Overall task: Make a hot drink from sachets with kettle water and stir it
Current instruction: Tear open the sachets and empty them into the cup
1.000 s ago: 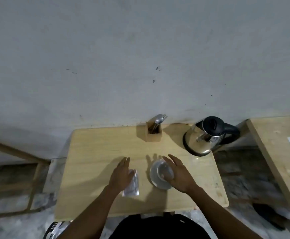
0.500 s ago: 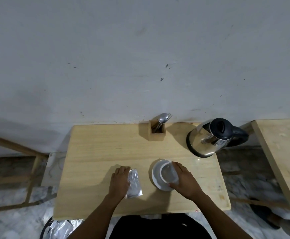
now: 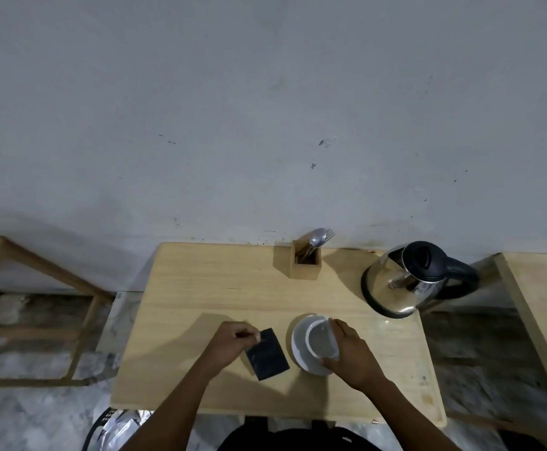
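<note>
Since the earlier frames, we see the left hand (image 3: 230,345) change from lying flat beside the sachet (image 3: 267,356) to pinching its far corner, so that the sachet now tilts up off the table (image 3: 200,288) and shows a dark face. Its long axis runs from that pinched far corner toward the near edge of the table, angled slightly to the right. The left fingers (image 3: 249,335) are closed on the sachet's upper corner. The right hand (image 3: 350,353) stays curled around the clear cup (image 3: 321,340), gripping its right wall; the cup stands upright on the white saucer (image 3: 298,343), just right of the sachet and nearer the table's near edge than its far edge. We judge that tearing comes next, and that the right hand, the nearer free helper, must leave the cup to do so. At the far right corner stands the kettle (image 3: 405,281); the wooden cutlery holder (image 3: 306,263) with a spoon (image 3: 317,237) sits at the far edge.
</note>
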